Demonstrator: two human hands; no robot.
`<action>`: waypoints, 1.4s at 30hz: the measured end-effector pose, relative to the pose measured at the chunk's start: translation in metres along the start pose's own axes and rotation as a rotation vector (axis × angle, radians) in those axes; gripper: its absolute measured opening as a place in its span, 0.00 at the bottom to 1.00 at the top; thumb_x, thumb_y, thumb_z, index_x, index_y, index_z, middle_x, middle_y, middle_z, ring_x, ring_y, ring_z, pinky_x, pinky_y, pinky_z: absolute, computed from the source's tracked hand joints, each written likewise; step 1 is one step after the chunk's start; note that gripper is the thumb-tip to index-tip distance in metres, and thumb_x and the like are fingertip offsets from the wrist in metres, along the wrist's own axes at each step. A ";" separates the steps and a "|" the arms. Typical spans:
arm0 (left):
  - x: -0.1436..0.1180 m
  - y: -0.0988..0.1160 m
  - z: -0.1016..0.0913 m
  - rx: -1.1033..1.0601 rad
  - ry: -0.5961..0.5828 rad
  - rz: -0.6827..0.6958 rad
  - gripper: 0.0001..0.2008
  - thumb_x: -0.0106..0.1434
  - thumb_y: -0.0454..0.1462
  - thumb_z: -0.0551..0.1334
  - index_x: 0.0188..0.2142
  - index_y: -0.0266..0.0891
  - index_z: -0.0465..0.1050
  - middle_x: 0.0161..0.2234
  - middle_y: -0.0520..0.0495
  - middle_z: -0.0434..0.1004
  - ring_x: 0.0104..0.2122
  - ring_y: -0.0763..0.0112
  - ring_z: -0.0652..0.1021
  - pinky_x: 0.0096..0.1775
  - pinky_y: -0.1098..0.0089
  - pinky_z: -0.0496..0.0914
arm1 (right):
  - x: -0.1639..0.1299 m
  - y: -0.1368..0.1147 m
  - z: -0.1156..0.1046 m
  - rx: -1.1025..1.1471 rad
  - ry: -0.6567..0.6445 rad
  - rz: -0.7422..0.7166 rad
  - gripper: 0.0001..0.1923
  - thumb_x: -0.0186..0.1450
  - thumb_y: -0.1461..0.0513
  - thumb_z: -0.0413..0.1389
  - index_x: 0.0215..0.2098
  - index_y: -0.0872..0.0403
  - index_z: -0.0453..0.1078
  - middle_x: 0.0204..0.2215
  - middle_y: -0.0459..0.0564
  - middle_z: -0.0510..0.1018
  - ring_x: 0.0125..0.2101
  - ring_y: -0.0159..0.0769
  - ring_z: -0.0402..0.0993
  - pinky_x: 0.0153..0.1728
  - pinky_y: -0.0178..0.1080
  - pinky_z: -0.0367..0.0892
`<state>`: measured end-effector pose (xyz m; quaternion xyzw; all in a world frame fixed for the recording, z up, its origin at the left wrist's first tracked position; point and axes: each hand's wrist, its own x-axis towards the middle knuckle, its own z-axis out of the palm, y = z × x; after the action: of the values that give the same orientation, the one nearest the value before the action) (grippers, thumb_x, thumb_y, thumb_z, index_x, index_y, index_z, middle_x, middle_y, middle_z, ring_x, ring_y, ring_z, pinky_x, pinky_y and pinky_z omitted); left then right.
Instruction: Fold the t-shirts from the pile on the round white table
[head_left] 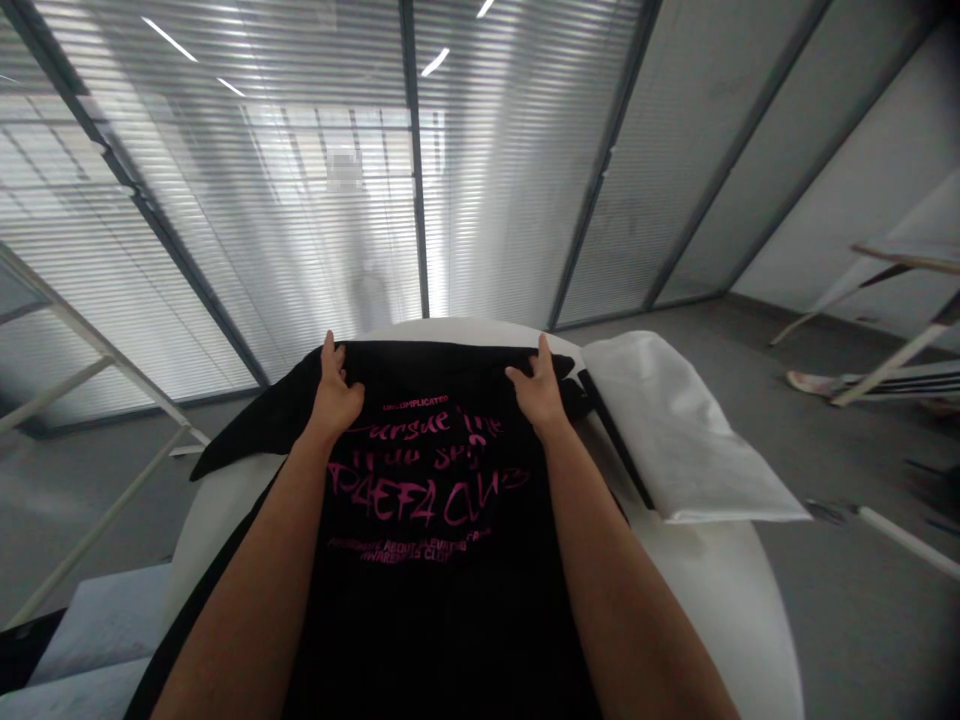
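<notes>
A black T-shirt (442, 610) with pink printed lettering lies spread over a round white table, its upper edge towards the far rim. One sleeve fans out to the left, and the right sleeve is bunched up. My left hand (336, 398) rests on the shirt near its upper left corner, thumb and index finger stretched apart. Opposite it, my right hand (541, 393) touches the upper right part, with thumb and index finger likewise spread. The other fingers of both hands are partly hidden. The lettering lies between my forearms.
A white bag (686, 440) with a black edge lies on the table (720, 600) at right, overhanging its rim. Pale metal frames stand at left (112, 365) and right (896, 362). White sheets (105, 620) are at lower left. A wall of blinds (495, 180) runs behind.
</notes>
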<state>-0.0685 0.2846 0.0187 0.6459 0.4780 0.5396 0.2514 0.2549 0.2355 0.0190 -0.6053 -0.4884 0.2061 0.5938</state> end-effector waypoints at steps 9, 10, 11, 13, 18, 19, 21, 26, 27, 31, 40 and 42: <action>-0.008 -0.018 0.011 0.597 -0.250 0.064 0.26 0.57 0.30 0.56 0.56 0.34 0.69 0.51 0.39 0.73 0.53 0.59 0.73 0.59 0.59 0.64 | -0.012 -0.009 0.004 -0.468 -0.289 0.010 0.16 0.63 0.63 0.48 0.46 0.52 0.73 0.43 0.50 0.79 0.45 0.38 0.74 0.50 0.41 0.66; -0.009 -0.017 0.013 0.650 -0.290 0.065 0.22 0.58 0.31 0.55 0.52 0.35 0.73 0.49 0.40 0.75 0.52 0.59 0.73 0.58 0.59 0.65 | -0.015 -0.009 0.006 -0.512 -0.355 0.005 0.17 0.64 0.62 0.48 0.48 0.50 0.72 0.46 0.50 0.78 0.47 0.39 0.73 0.52 0.42 0.65; -0.011 -0.016 0.015 0.699 -0.328 0.069 0.20 0.60 0.33 0.55 0.50 0.36 0.75 0.48 0.40 0.75 0.51 0.59 0.73 0.57 0.59 0.65 | -0.017 -0.007 0.008 -0.572 -0.418 -0.002 0.19 0.65 0.60 0.48 0.52 0.49 0.71 0.50 0.50 0.76 0.51 0.41 0.71 0.54 0.45 0.62; -0.017 -0.014 0.022 0.784 -0.379 0.077 0.18 0.62 0.35 0.54 0.49 0.37 0.75 0.48 0.40 0.74 0.51 0.58 0.73 0.56 0.58 0.66 | -0.025 -0.002 0.014 -0.719 -0.524 -0.019 0.23 0.65 0.56 0.50 0.58 0.46 0.67 0.59 0.50 0.69 0.59 0.48 0.62 0.58 0.54 0.55; -0.035 -0.005 0.035 0.908 -0.305 0.154 0.20 0.65 0.37 0.53 0.54 0.40 0.71 0.51 0.40 0.72 0.51 0.57 0.72 0.56 0.57 0.63 | -0.042 0.007 0.031 -0.919 -0.498 -0.085 0.27 0.69 0.52 0.44 0.65 0.46 0.58 0.66 0.50 0.57 0.64 0.51 0.49 0.60 0.57 0.47; -0.038 -0.002 0.035 0.916 -0.246 0.176 0.20 0.65 0.37 0.53 0.54 0.39 0.71 0.51 0.40 0.72 0.51 0.58 0.72 0.56 0.57 0.62 | -0.045 0.007 0.033 -0.929 -0.463 -0.104 0.27 0.69 0.53 0.44 0.65 0.47 0.58 0.66 0.51 0.57 0.64 0.50 0.49 0.60 0.56 0.47; -0.045 0.007 0.034 0.939 -0.114 0.206 0.18 0.65 0.36 0.52 0.52 0.39 0.72 0.49 0.40 0.73 0.50 0.57 0.71 0.54 0.58 0.62 | -0.050 0.005 0.035 -0.931 -0.366 -0.145 0.26 0.69 0.56 0.45 0.63 0.51 0.61 0.64 0.54 0.62 0.63 0.49 0.52 0.58 0.52 0.48; -0.077 0.037 0.020 1.042 -0.042 0.258 0.11 0.64 0.35 0.52 0.38 0.38 0.72 0.38 0.40 0.73 0.43 0.56 0.72 0.46 0.58 0.63 | -0.069 -0.015 0.026 -0.887 -0.130 -0.296 0.15 0.66 0.64 0.47 0.45 0.53 0.73 0.45 0.54 0.76 0.49 0.44 0.65 0.49 0.45 0.55; -0.087 0.043 0.015 1.059 -0.087 0.283 0.10 0.64 0.35 0.52 0.37 0.38 0.71 0.37 0.41 0.73 0.42 0.56 0.72 0.45 0.58 0.63 | -0.075 -0.020 0.024 -0.886 -0.137 -0.359 0.13 0.65 0.64 0.47 0.41 0.53 0.73 0.42 0.54 0.77 0.46 0.44 0.66 0.47 0.45 0.55; -0.130 0.059 -0.020 1.082 -0.311 0.263 0.08 0.65 0.38 0.52 0.36 0.40 0.69 0.33 0.44 0.74 0.36 0.60 0.73 0.40 0.60 0.64 | -0.109 -0.039 0.011 -0.898 -0.352 -0.663 0.09 0.65 0.62 0.49 0.35 0.53 0.71 0.35 0.52 0.76 0.40 0.42 0.66 0.44 0.44 0.54; -0.188 0.077 -0.073 1.012 -0.624 0.335 0.15 0.69 0.44 0.49 0.37 0.42 0.71 0.38 0.43 0.75 0.40 0.59 0.72 0.43 0.59 0.65 | -0.170 -0.049 -0.042 -0.945 -0.599 -0.643 0.18 0.69 0.50 0.47 0.43 0.52 0.70 0.42 0.54 0.75 0.43 0.43 0.66 0.45 0.43 0.57; -0.192 0.078 -0.069 1.015 -0.654 0.293 0.20 0.70 0.45 0.45 0.34 0.41 0.72 0.34 0.42 0.76 0.38 0.59 0.74 0.44 0.59 0.65 | -0.174 -0.049 -0.048 -0.970 -0.626 -0.597 0.21 0.72 0.51 0.42 0.41 0.53 0.71 0.39 0.54 0.76 0.42 0.42 0.68 0.45 0.43 0.59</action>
<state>-0.0986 0.0680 0.0162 0.8757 0.4795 0.0484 -0.0303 0.2016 0.0556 0.0167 -0.5543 -0.8232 -0.0447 0.1143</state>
